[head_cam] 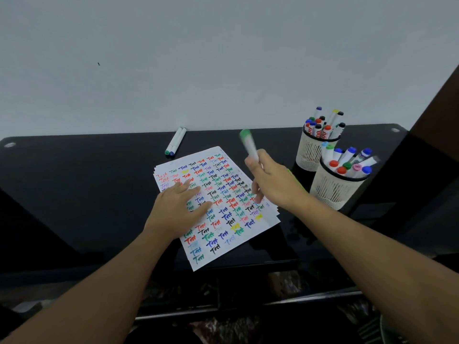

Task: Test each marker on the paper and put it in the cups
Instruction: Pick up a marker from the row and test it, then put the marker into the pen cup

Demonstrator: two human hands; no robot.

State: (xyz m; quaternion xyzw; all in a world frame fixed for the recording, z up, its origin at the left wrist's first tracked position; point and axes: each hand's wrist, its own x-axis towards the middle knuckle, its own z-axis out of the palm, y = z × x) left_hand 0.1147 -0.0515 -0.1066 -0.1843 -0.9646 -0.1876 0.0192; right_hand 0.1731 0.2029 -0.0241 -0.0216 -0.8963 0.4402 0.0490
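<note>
A stack of white paper (pixel 267 220) covered with coloured "Test" marks lies on the black table. My left hand (pixel 177 207) presses flat on its left part with straight fingers. My right hand (pixel 272 183) hovers over the paper's right edge and grips a white marker with a green cap (pixel 249 145), blurred, its capped end pointing up and away. Two more markers (pixel 175 141) lie side by side beyond the paper. Two cream mesh cups stand at the right: the near cup (pixel 335 189) and the far cup (pixel 310 151), both holding several markers.
The glossy black table (pixel 74 182) stands against a pale wall (pixel 198 58). A dark wooden panel (pixel 437 112) rises at the far right. Below the table's front edge shows a patterned floor (pixel 223 326).
</note>
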